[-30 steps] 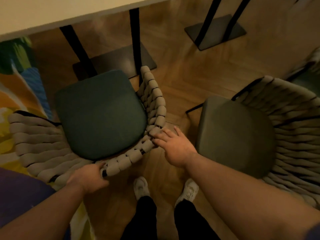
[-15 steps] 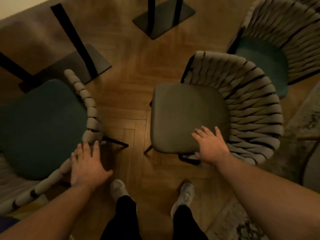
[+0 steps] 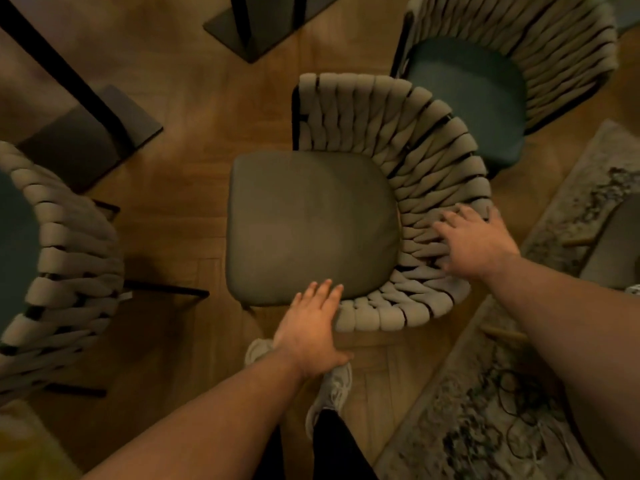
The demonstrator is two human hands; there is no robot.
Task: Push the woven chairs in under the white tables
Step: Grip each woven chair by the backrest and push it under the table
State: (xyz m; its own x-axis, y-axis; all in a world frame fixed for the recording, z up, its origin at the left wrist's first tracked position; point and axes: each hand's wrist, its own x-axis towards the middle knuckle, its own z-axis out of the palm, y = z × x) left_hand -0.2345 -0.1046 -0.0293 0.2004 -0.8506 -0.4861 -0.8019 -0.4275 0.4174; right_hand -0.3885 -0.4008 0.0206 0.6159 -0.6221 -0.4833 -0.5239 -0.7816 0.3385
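A woven chair (image 3: 408, 140) with an olive-grey seat cushion stands in the middle, its curved beige back wrapping the right and near sides. My right hand (image 3: 474, 242) lies flat on the woven back at the right, fingers spread and straight. My left hand (image 3: 311, 332) hovers at the seat's near edge with straight fingers, its tips at the cushion rim. A second woven chair (image 3: 65, 258) with a dark green seat stands at the left edge. No white table top is in view.
Black table legs on flat dark bases stand at the upper left (image 3: 86, 133) and top centre (image 3: 263, 26). A third woven chair (image 3: 519, 46) with a teal seat is at the upper right. A patterned rug (image 3: 502, 393) lies at the right. My shoes (image 3: 332, 389) stand on wooden floor.
The view has swung right, from the green-seated chair to the olive-seated one. My right hand moved from the seat onto the woven back; my left hand left the first chair and came to the seat's near edge.
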